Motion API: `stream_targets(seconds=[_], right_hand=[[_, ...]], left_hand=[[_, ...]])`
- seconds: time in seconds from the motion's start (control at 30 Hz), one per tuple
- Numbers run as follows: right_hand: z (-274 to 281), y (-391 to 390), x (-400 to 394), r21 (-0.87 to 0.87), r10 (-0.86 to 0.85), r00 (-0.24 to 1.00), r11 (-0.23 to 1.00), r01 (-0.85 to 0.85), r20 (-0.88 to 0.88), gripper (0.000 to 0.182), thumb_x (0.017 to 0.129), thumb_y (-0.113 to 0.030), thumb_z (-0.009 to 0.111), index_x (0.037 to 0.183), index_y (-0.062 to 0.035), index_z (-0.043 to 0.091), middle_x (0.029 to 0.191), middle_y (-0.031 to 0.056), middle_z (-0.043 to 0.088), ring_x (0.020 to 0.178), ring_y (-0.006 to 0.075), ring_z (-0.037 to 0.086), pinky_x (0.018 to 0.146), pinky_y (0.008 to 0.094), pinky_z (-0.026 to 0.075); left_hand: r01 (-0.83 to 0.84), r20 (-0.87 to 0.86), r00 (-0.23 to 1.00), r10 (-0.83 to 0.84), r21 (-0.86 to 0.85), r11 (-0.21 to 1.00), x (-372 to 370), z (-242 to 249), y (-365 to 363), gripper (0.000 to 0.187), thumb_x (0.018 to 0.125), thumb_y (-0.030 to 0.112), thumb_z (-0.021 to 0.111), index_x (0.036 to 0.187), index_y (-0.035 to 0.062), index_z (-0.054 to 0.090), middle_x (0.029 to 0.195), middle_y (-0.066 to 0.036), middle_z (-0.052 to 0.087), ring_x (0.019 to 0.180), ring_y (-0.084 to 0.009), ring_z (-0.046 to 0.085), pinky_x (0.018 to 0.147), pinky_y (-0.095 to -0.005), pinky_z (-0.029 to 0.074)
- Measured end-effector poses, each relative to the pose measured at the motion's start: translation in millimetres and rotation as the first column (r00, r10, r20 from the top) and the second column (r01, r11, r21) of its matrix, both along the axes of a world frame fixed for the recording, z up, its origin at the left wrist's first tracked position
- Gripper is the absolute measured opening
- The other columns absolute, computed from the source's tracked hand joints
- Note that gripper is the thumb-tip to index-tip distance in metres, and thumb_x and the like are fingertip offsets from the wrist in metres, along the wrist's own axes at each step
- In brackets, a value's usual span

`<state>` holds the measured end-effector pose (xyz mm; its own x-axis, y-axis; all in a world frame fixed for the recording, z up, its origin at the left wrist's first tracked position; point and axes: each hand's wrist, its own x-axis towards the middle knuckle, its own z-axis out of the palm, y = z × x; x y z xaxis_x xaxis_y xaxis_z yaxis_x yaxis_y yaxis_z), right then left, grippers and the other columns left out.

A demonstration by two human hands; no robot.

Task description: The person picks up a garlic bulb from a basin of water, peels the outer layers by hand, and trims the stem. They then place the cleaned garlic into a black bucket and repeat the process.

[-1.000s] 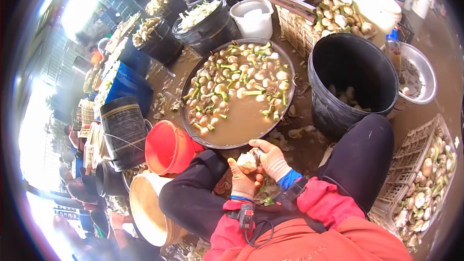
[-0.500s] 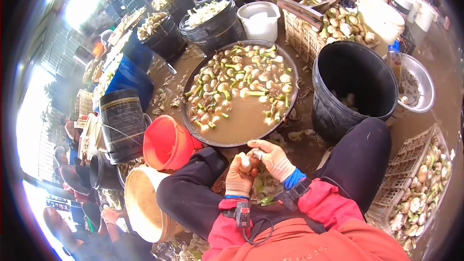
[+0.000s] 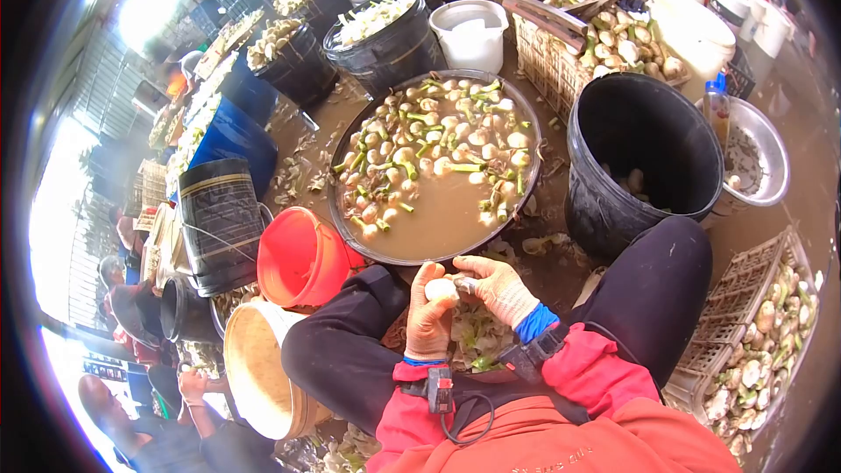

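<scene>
A round, pale peeled bulb (image 3: 441, 290), like an onion or garlic, rests in the closed fingers of my left hand (image 3: 427, 324). Close beside it, my right hand (image 3: 501, 292) has its fingers bent toward the bulb around a small greyish thing (image 3: 467, 284), too small to name. Just beyond both hands stands a wide dark tub (image 3: 338, 201) of murky water, where many bulbs with green stalks (image 3: 429, 131) float. Below my hands, pale peelings (image 3: 480, 342) lie between my legs.
A large black bucket (image 3: 583, 158) stands to the right, near a metal basin (image 3: 775, 158) with a bottle (image 3: 717, 109). A red bucket (image 3: 302, 254) and a cream bucket (image 3: 250, 368) are at left. Bulbs fill a crate (image 3: 727, 315) at lower right. Other people sit far left.
My left hand has turned more upright, showing more of the bulb's white surface. My right hand has shifted only slightly beside it.
</scene>
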<state>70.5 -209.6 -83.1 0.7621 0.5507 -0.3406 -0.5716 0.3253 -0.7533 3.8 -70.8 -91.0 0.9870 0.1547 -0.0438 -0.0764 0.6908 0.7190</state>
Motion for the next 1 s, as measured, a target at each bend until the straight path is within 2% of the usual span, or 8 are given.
stream_targets(seconds=[0.03,0.1,0.33,0.43,0.53,0.73,0.87,1.0], right_hand=[[-3,0,1,0.001,-0.002,1.000,1.000,0.002,-0.002,0.048,0.081,-0.007,0.067,0.124,0.0042,0.049,0.111,0.0112,0.060,0.095,0.0168,0.058,0.083,0.0271,0.048],[-8,0,2,-0.146,0.072,0.983,0.988,-0.047,0.169,0.049,0.081,-0.007,0.068,0.124,0.0045,0.049,0.111,0.0123,0.060,0.095,0.0172,0.059,0.084,0.0266,0.048],[-9,2,-3,-0.069,-0.020,0.989,0.997,0.030,0.147,0.047,0.080,-0.004,0.066,0.123,0.0052,0.049,0.106,0.0124,0.062,0.096,0.0177,0.060,0.085,0.0269,0.047],[-7,3,-3,-0.225,0.017,0.965,0.973,0.044,0.262,0.039,0.080,0.006,0.058,0.119,-0.0010,0.054,0.105,0.0155,0.063,0.096,0.0206,0.060,0.082,0.0288,0.048],[-12,8,-8,-0.498,0.123,0.738,0.808,0.313,0.663,0.036,0.079,0.008,0.052,0.112,-0.0049,0.057,0.097,0.0145,0.064,0.087,0.0251,0.061,0.078,0.0314,0.047],[-23,13,-7,-0.301,-0.069,0.847,0.917,0.262,0.528,0.032,0.080,0.006,0.055,0.109,-0.0069,0.058,0.088,0.0125,0.061,0.080,0.0201,0.058,0.073,0.0293,0.047],[-20,7,-4,-0.386,-0.020,0.836,0.881,0.275,0.549,0.031,0.081,0.008,0.056,0.108,-0.0061,0.060,0.087,0.0084,0.062,0.078,0.0141,0.057,0.071,0.0261,0.047],[-24,7,0,-0.311,-0.138,0.888,0.904,0.294,0.438,0.029,0.082,0.007,0.056,0.107,-0.0048,0.060,0.087,0.0072,0.062,0.080,0.0141,0.057,0.072,0.0262,0.047]], left_hand=[[0.002,-0.002,1.000,-0.002,0.001,1.000,0,-4,1,0.060,0.077,0.001,0.065,0.131,0.0065,0.041,0.121,-0.008,0.053,0.108,-0.0247,0.054,0.090,-0.0357,0.046],[0.004,-0.193,0.978,0.078,0.390,0.921,-1,-8,-2,0.061,0.082,0.007,0.065,0.134,0.0069,0.036,0.115,-0.005,0.050,0.102,-0.0205,0.055,0.086,-0.0322,0.048],[-0.108,-0.194,0.970,0.143,0.179,0.978,-2,-3,-9,0.069,0.081,0.001,0.064,0.139,0.0079,0.027,0.113,-0.006,0.047,0.099,-0.0182,0.054,0.084,-0.0297,0.048],[-0.099,-0.136,0.979,0.149,0.324,0.941,-1,-6,-16,0.073,0.078,-0.006,0.062,0.140,0.0084,0.026,0.116,-0.007,0.047,0.103,-0.0191,0.052,0.087,-0.0309,0.047],[-0.095,-0.118,0.983,0.144,0.346,0.933,0,-6,-19,0.076,0.076,-0.010,0.061,0.141,0.0095,0.025,0.117,-0.008,0.047,0.106,-0.0209,0.051,0.090,-0.0323,0.046],[-0.102,-0.199,0.974,0.110,0.052,0.993,0,-10,-11,0.077,0.075,-0.004,0.064,0.139,0.0107,0.024,0.116,-0.010,0.048,0.108,-0.0252,0.051,0.095,-0.0378,0.044],[-0.067,-0.394,0.917,0.062,0.002,0.998,-2,-11,-11,0.067,0.073,-0.003,0.066,0.130,0.0101,0.034,0.113,-0.012,0.049,0.105,-0.0265,0.053,0.092,-0.0415,0.046],[-0.069,-0.352,0.934,0.061,-0.010,0.998,-1,-10,-12,0.064,0.073,-0.005,0.065,0.128,0.0107,0.037,0.112,-0.013,0.052,0.105,-0.0281,0.054,0.091,-0.0437,0.047]])
